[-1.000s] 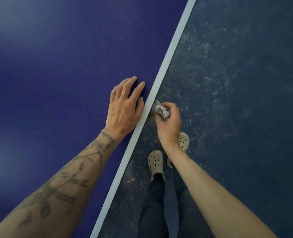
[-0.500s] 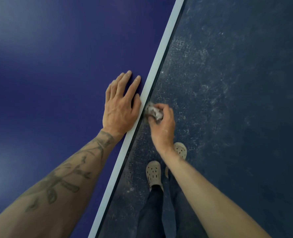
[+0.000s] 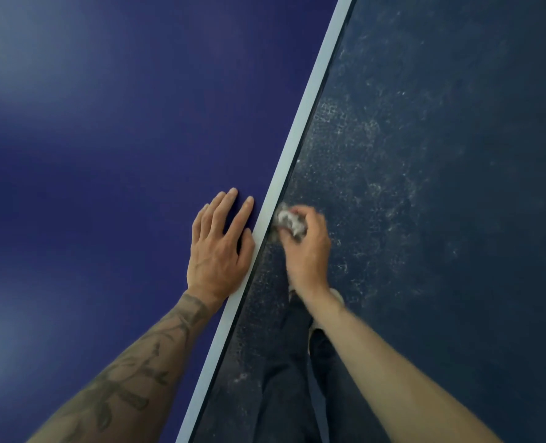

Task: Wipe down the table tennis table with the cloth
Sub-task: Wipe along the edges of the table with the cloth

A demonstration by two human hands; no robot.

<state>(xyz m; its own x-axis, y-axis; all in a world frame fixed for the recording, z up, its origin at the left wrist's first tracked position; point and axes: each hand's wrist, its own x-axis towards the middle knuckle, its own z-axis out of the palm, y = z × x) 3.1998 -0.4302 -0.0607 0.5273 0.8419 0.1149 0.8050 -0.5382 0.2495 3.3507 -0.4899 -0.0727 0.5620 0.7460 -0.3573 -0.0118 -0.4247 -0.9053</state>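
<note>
Trousers [image 3: 284,394] fill the near right, then I see the left hand [image 3: 218,251] flat and unclenched on the blue table [image 3: 105,155], the right hand [image 3: 306,251] gripping the bunched cloth [image 3: 289,222] against its white-lined edge [image 3: 288,155], whose far stretch, I judge, awaits wiping.

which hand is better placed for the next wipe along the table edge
Right. The right hand grips the crumpled grey cloth at the white edge stripe of the blue table tennis table; the left hand lies flat on the table, holding nothing.
</note>
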